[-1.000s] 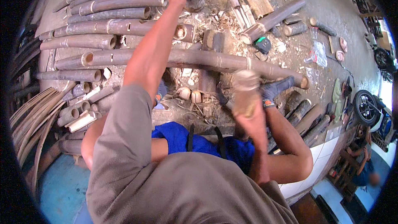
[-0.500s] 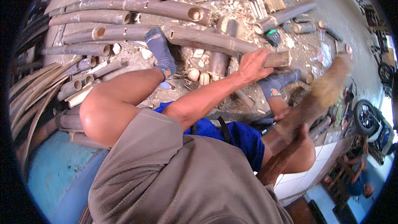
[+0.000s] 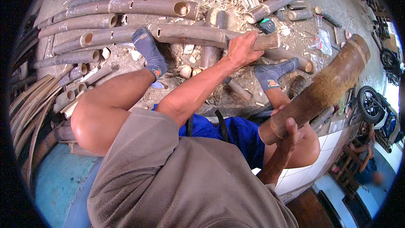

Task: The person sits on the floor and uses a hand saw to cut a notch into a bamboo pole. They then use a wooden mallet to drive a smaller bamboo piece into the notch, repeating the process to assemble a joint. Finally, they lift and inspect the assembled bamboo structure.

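My left hand (image 3: 242,50) is closed around a thick wooden handle (image 3: 268,41), whose blunt end sticks out to the right. A dark, narrow part of it shows beside the fingers, at a long bamboo pole (image 3: 190,34) with cut openings; its tip is hidden. My right hand (image 3: 291,133) grips the lower end of a thick bamboo section (image 3: 312,90), held up at a slant over my right knee, with a fuzzy, worn patch near its far end. My left foot (image 3: 149,50), in a grey sock, presses on the pole. My other socked foot (image 3: 274,71) stands right of the left hand.
Several bamboo poles (image 3: 118,6) lie at the far left, with bamboo strips (image 3: 31,109) nearer. Shavings (image 3: 219,0), a tape measure (image 3: 266,25) and a plastic bag (image 3: 322,42) lie on the floor. A motorbike wheel (image 3: 370,105) and a person (image 3: 369,160) are at right.
The bamboo section in my right hand, smeared by motion before, now shows sharply and is held higher into view. My left hand keeps its grip on the handle. The whole view has shifted slightly.
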Demonstrator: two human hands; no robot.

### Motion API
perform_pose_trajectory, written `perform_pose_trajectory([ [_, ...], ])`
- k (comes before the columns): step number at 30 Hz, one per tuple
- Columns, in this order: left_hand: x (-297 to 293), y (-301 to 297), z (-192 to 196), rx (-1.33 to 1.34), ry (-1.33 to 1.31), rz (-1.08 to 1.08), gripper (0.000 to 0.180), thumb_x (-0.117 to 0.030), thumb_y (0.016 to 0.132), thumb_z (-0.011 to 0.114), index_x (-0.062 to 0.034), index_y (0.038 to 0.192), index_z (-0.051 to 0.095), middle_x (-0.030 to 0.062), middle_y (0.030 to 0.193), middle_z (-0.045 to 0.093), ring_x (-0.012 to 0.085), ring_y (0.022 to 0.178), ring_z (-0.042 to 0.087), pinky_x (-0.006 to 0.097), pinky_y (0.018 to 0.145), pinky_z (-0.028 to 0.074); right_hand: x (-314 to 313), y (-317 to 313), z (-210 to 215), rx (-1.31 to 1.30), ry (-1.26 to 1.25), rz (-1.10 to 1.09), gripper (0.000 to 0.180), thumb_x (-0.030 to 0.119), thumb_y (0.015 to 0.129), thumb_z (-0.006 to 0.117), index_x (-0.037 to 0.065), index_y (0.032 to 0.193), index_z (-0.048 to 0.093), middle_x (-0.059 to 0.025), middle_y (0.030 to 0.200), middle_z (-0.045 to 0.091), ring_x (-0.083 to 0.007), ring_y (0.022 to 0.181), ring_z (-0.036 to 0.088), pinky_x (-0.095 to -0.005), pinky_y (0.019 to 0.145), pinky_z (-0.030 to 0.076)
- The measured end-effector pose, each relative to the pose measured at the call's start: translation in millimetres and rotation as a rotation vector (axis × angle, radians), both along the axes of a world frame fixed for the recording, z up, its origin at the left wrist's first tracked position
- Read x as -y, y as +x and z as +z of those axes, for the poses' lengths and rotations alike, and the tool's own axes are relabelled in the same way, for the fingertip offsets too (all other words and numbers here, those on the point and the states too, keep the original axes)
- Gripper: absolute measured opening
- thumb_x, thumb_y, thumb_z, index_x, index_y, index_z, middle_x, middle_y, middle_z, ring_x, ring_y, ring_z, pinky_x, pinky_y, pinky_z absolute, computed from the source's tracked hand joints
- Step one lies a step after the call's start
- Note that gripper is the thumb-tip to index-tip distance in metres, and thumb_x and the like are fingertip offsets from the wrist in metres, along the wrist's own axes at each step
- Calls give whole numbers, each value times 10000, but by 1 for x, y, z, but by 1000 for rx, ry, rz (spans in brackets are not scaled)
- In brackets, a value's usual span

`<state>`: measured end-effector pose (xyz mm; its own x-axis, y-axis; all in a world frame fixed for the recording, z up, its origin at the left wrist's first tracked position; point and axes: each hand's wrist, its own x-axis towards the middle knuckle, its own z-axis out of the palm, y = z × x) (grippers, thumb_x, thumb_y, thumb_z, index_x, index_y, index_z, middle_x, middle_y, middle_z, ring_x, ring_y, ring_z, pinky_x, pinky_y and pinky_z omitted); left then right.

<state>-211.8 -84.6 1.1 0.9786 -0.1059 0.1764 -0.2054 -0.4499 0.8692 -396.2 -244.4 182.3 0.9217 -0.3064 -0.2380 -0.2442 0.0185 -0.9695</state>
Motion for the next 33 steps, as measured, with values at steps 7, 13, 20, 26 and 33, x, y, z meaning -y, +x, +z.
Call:
perform_pose_trajectory([
  [7,-5,6,-2,-15,-9,-15,475,-303,722,818,-42,1066,621,191,1005,680,421,951,675,506,809,538,-4,11,-2,-31,-56,42,656,379,767,801,-106,1148,577,-208,952,673,-288,812,690,-388,726,569],
  [13,-8,10,1,-20,-50,25,481,-313,724,815,-38,1063,612,199,999,675,434,937,669,513,801,533,-8,24,23,-125,-133,49,699,352,771,812,-101,1228,541,-213,964,675,-315,819,692,-416,741,578],
  [20,-5,21,3,-152,-145,115,513,-324,741,819,-29,1115,629,235,992,705,429,946,687,492,819,542,17,55,21,264,-349,-56,765,309,783,834,-87,1337,485,-225,1061,694,-315,916,703,-424,856,569],
  [26,-2,30,12,-243,-212,263,547,-351,742,824,-11,1136,656,239,948,736,401,931,726,471,813,559,-16,119,-12,-82,-739,162,784,280,785,856,-1,1420,491,-167,1226,659,-267,1113,634,-394,995,496],
  [33,-2,35,13,-285,-113,328,623,-401,716,835,8,1154,666,255,918,735,410,896,733,483,795,570,28,190,97,331,-999,-243,729,460,869,769,-77,1310,550,-230,1154,678,-296,1024,687,-409,911,534],
])
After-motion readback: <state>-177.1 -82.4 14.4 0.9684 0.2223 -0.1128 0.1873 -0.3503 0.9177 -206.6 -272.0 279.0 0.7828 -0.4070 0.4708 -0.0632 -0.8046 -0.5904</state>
